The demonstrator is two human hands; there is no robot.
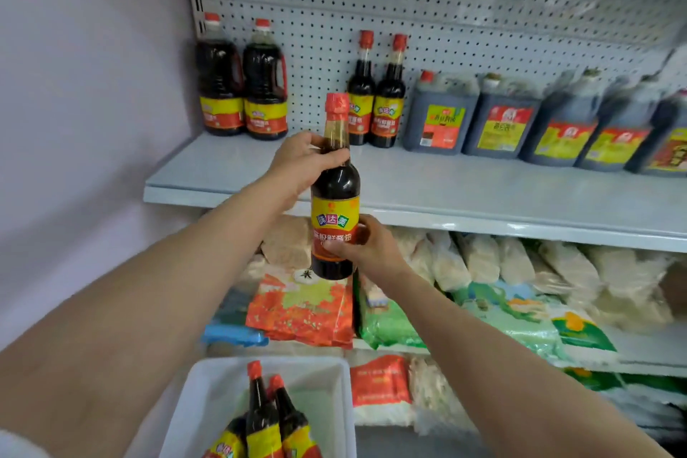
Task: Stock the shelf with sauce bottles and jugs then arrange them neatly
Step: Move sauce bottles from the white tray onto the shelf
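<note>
Head view of a shelf being stocked. A dark sauce bottle [335, 190] with a red cap and a yellow-and-red label is held upright in the air in front of the grey shelf [427, 178], clear of its surface and level with its front edge. The left hand [305, 160] wraps the shoulder and lower neck of the bottle, its grip clamped there with the fingers curled round the glass; the right hand [366, 245] supports the lower body, its grip closed over the label with thumb on the front and fingers passing behind. On the shelf, against the perforated back panel [464, 11], stand two handled jugs [243, 85] at the left end, touching each other; two tall bottles [377, 93] of the same kind as the held one, side by side near the middle; and a row of squat dark jugs [539, 123] running to the right, their labels blurred toward the frame edge. The held bottle sits in front of the gap between the handled jugs and the two tall bottles. Below, a white bin [327, 402] holds further red-capped bottles [267, 416] leaning together. The lower shelves carry packaged goods: an orange-red bag [301, 312], a green bag [386, 323] and pale packets [483, 264] stacked behind.
</note>
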